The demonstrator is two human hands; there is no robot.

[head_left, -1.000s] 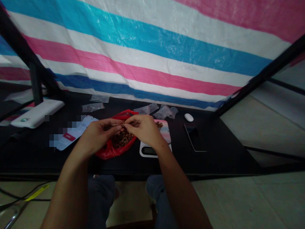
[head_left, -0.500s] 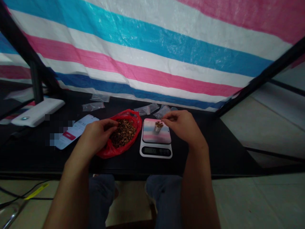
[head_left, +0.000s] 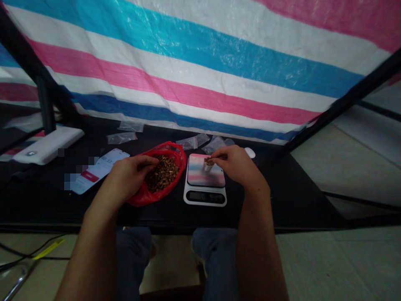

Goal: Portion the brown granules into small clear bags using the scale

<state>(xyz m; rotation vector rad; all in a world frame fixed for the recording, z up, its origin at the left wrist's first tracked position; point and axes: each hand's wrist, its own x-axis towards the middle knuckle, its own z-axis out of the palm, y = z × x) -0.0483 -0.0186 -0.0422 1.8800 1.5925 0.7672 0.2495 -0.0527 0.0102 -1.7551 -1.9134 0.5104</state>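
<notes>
A red plastic bag [head_left: 142, 196] lies open on the black table [head_left: 297, 200], full of small brown pieces [head_left: 163, 173]. My left hand [head_left: 130, 177] rests on the bag's left edge, fingers curled into the pieces. Right of the bag stands a small kitchen scale [head_left: 205, 186] with a pastel top. A little white cup [head_left: 207, 165] holding brown pieces sits on it. My right hand [head_left: 236, 165] hovers at the cup's right side, its thumb and fingers pinched over the rim.
Several small clear bags [head_left: 200, 143] lie behind the scale and bag, two more [head_left: 123, 137] farther left. A white card [head_left: 97, 170] and a white box [head_left: 46, 145] are at the left, a white mouse [head_left: 249, 152] at the right. A striped tarp [head_left: 200, 67] hangs behind.
My hands, first pinched together over the red bag, have parted. The right hand went to the scale and now pinches right over the cup; the left stays at the bag.
</notes>
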